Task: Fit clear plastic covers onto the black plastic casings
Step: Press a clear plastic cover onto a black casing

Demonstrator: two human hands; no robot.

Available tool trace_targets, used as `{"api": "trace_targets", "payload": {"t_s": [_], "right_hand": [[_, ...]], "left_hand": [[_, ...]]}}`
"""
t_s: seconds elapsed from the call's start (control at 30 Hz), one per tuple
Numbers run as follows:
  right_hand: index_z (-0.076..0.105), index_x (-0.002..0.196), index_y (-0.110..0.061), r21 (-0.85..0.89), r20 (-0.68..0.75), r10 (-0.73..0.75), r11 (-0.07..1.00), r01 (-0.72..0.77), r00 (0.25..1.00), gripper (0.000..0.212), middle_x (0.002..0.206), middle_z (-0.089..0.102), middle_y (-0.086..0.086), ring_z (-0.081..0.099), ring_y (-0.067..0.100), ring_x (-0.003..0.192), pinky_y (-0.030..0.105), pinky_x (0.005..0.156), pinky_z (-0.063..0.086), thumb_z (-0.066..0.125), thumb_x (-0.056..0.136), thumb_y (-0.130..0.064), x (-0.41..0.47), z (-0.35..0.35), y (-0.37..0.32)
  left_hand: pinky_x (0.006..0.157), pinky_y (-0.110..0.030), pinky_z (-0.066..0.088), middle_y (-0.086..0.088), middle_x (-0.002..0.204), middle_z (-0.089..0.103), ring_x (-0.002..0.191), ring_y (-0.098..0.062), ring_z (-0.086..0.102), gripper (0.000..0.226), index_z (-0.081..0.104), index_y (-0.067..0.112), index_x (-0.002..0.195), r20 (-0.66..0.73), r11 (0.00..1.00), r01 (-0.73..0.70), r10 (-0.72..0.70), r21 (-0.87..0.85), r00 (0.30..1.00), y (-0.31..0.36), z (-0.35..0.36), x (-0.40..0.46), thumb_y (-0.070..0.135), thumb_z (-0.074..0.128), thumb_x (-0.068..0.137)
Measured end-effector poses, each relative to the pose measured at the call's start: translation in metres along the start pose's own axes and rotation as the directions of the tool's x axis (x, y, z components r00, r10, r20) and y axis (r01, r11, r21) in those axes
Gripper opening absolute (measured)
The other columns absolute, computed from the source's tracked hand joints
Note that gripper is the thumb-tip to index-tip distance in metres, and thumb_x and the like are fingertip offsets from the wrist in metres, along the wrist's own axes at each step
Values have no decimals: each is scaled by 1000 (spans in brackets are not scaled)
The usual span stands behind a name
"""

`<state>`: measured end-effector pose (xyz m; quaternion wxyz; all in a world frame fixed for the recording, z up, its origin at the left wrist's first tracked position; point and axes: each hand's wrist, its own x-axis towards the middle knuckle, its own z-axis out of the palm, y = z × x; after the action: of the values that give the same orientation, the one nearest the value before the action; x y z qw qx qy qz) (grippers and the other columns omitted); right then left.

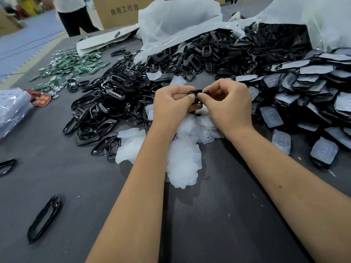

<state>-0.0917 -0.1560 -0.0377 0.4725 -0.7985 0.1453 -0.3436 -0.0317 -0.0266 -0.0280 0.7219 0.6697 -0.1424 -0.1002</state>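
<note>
Both hands meet above the table's middle around one black casing (196,92). My left hand (171,105) grips its left end with curled fingers and thumb. My right hand (227,105) pinches its right end, thumb on top. A bit of clear cover (202,111) shows just below the casing, between the hands; whether it sits on the casing is hidden. A heap of clear plastic covers (182,160) lies under my wrists. A big pile of bare black casings (114,95) spreads to the left and behind.
Casings with covers fitted (303,88) are stacked at the right. Green circuit boards (76,67) lie far left. White plastic bags (180,21) sit behind the piles. Single black casings (44,219) lie near the front left. A person (74,14) stands at the back left.
</note>
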Motion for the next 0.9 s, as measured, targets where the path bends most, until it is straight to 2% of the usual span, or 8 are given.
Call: {"api": "trace_targets", "payload": {"t_s": [0.2, 0.27, 0.33, 0.43, 0.53, 0.67, 0.8, 0.9], "right_hand": [[71, 90, -14, -5, -44, 29, 1000, -29, 999, 28, 72, 68, -4, 60, 4, 63, 23, 67, 51, 91, 77, -27, 0, -1, 0], [67, 95, -16, 12, -53, 39, 999, -39, 998, 34, 71, 66, -5, 58, 2, 61, 19, 66, 49, 91, 76, -30, 0, 0, 1], [66, 97, -19, 47, -38, 69, 997, -68, 997, 36, 74, 67, -4, 59, 3, 63, 21, 66, 51, 91, 75, -33, 0, -1, 2], [70, 92, -20, 166, 50, 156, 973, -162, 987, 28, 80, 71, -1, 66, 15, 68, 35, 64, 59, 90, 77, -32, 3, -4, 3], [73, 85, -16, 265, 138, 162, 945, -194, 977, 16, 72, 74, 0, 67, 15, 61, 31, 54, 54, 88, 81, -21, 4, -6, 3], [72, 88, -10, 370, 224, 157, 899, -233, 962, 9, 67, 73, 1, 67, 14, 56, 24, 49, 51, 81, 88, -8, 3, -9, 0], [73, 95, -5, 391, 268, 176, 879, -274, 947, 6, 71, 74, 9, 68, 17, 59, 26, 54, 56, 71, 94, 1, 4, -9, -1], [72, 91, -6, 312, 251, 170, 918, -245, 953, 5, 69, 74, 10, 69, 21, 57, 31, 54, 58, 72, 94, -2, 3, -6, 0]], "left_hand": [[69, -29, 62, -18, 81, 77, 72, -29, 77, 17, 69, -8, 106, 7, 999, -38, 37, 30, 999, -1, 0, -1, -14, 66, 90], [69, -28, 62, -18, 82, 77, 72, -29, 77, 17, 69, -8, 106, 10, 999, -36, 36, 6, 999, -1, -1, -1, -14, 66, 91], [70, -28, 63, -20, 85, 77, 72, -30, 76, 15, 69, -8, 105, 13, 999, -34, 34, -42, 999, 1, -2, -2, -13, 66, 91], [66, -24, 61, -18, 84, 77, 71, -29, 76, 13, 70, -2, 98, 27, 993, -18, 22, -118, 999, 4, -3, -3, -13, 66, 91], [64, -23, 60, -15, 80, 76, 67, -28, 75, 15, 71, 0, 92, 41, 987, 5, 1, -159, 999, 6, -3, -3, -14, 65, 91], [65, -23, 60, -16, 78, 74, 67, -25, 74, 15, 72, 0, 91, 36, 989, 6, 0, -150, 999, 7, -3, -2, -14, 67, 89], [64, -22, 58, -15, 81, 72, 69, -23, 72, 17, 73, 3, 89, 19, 993, -7, 10, -121, 1000, 6, -3, -3, -13, 68, 88], [62, -20, 58, -11, 76, 71, 67, -18, 71, 18, 72, 2, 88, 5, 996, -10, 11, -91, 1000, 6, -4, -2, -16, 67, 88]]}}
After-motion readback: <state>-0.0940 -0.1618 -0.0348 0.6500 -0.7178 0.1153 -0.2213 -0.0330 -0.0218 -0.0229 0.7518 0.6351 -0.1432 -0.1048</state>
